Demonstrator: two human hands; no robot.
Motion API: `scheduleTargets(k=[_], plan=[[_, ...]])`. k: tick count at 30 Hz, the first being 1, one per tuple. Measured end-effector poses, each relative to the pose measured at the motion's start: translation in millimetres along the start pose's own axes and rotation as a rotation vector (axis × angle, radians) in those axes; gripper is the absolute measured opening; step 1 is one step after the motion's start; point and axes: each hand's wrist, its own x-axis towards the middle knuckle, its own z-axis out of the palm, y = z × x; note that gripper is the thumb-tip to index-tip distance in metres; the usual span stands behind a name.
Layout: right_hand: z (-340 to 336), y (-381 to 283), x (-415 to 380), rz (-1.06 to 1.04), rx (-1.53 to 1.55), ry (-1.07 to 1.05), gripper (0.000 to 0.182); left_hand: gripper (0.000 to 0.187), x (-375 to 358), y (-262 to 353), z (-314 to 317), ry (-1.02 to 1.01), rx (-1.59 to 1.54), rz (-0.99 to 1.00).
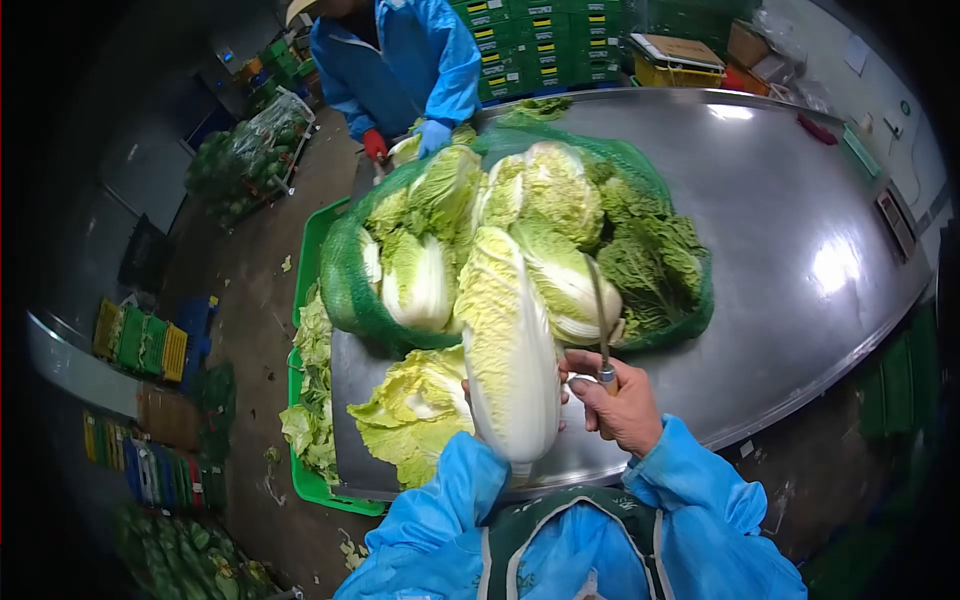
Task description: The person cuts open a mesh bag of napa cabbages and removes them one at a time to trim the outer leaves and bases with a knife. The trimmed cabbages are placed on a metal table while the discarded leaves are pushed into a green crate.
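A trimmed napa cabbage [512, 350] stands lengthwise in front of me, leafy end away and white base toward my body. My left hand [468, 392] is wrapped round its lower part, mostly hidden behind it. My right hand [622, 402] grips the wooden handle of a knife [601, 310], blade pointing up and away, its fingertips near the cabbage's right side. Beyond lie more cabbages [420, 280] in an open green mesh bag [345, 290]. Loose outer leaves [415, 405] rest on the metal table [770, 270], left of the held cabbage.
A co-worker in a blue smock [400, 60] handles a cabbage across the table. At the table's left side, a green crate [305, 480] holds discarded leaves [315, 400]. Green crates [545, 45] are stacked behind. A scale-like device [895, 225] lies near the right edge.
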Motion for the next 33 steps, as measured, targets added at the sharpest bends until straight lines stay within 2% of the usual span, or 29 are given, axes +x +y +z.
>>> scheduleTargets(k=[1, 3, 5, 7, 8, 13, 14, 19, 20, 21, 22, 23, 25, 30, 33], plan=[[-5.1, -6.0, -1.8, -0.023, -0.084, 0.025, 0.045, 0.111, 8.2, -6.2, 6.8, 0.0, -0.002, -0.011], [-15.6, -15.9, -3.8, -0.022, -0.104, 0.051, 0.049, 0.114, 20.9, -15.6, 29.4, 0.114, 0.404, 0.1], [-23.4, -22.0, -5.1, -0.06, -0.123, 0.099, 0.051, 0.113, 28.7, -20.3, 29.2, 0.086, 0.4, 0.077], [-35.6, -19.8, -5.5, -0.039, -0.165, 0.106, 0.053, 0.109, 27.2, -15.0, 17.6, 0.235, 0.565, 0.035], [-39.5, -19.0, -5.3, -0.039, -0.124, 0.085, 0.053, 0.11, 26.3, -15.3, 23.9, 0.219, 0.63, 0.032], [-18.1, -8.3, -8.8, -0.127, -0.114, 0.06, 0.057, 0.102, 2.5, -17.3, 4.4, 0.167, 0.504, 0.092], [-15.4, 0.3, -5.4, -0.169, -0.191, 0.108, 0.059, 0.101, -0.7, -18.8, 3.2, 0.152, 0.453, 0.124], [1.2, 10.5, 0.9, -0.292, -0.396, 0.163, 0.063, 0.101, -14.8, -19.5, -5.2, 0.183, 0.612, 0.344], [4.3, 1.9, -2.6, -0.298, -0.404, 0.158, 0.063, 0.096, -18.6, -18.4, -12.1, 0.154, 0.578, 0.37], [7.7, -13.6, -12.0, -0.15, -0.243, 0.109, 0.061, 0.091, -22.1, -17.6, -16.5, 0.127, 0.544, 0.396], [10.4, -29.0, -21.9, 0.004, -0.083, 0.06, 0.058, 0.09, -26.2, -16.1, -20.0, 0.121, 0.521, 0.387], [12.2, -42.6, -29.4, -0.128, -0.042, 0.067, 0.052, 0.089, -29.9, -12.9, -21.8, 0.12, 0.5, 0.37], [0.9, -62.9, -38.9, -0.215, 0.04, 0.043, 0.049, 0.088, -35.4, -8.2, -26.7, 0.121, 0.451, 0.318], [-84.3, -47.9, -43.4, -0.384, 0.215, 0.128, 0.05, 0.084, -33.1, 0.4, -22.4, 0.104, 0.33, 0.119], [-151.8, -28.6, -58.6, -0.359, 0.269, 0.236, 0.045, 0.082, -43.9, 11.4, -15.7, 0.087, 0.212, -0.078]])
